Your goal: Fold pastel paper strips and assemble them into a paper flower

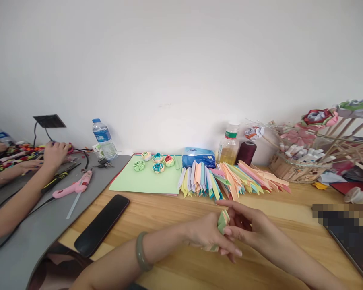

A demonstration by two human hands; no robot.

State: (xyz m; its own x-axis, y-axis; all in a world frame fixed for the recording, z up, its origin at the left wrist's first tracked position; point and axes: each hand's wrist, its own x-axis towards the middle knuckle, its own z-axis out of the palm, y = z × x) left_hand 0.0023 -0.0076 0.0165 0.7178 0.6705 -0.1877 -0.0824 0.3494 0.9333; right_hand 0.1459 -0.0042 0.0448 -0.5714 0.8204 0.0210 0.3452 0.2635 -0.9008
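Both my hands meet low over the wooden table (175, 209), holding a small folded piece of green paper (222, 221) between them. My left hand (207, 235), with a green bangle on its wrist, grips the paper from the left. My right hand (244, 225) pinches its upper edge from the right. Just beyond them lies a fanned row of folded paper strips (229, 179) in several pastel colours. Further back, several small paper roses (157, 162) rest on a light green sheet (148, 181).
A black phone (101, 225) lies left of my arms. A pink glue gun (73, 188), a water bottle (104, 139), a tissue pack (199, 156), an oil bottle (229, 147), a thread spool (246, 152) and a basket (296, 171) of paper flowers stand around. Another person's hands (53, 155) work at far left.
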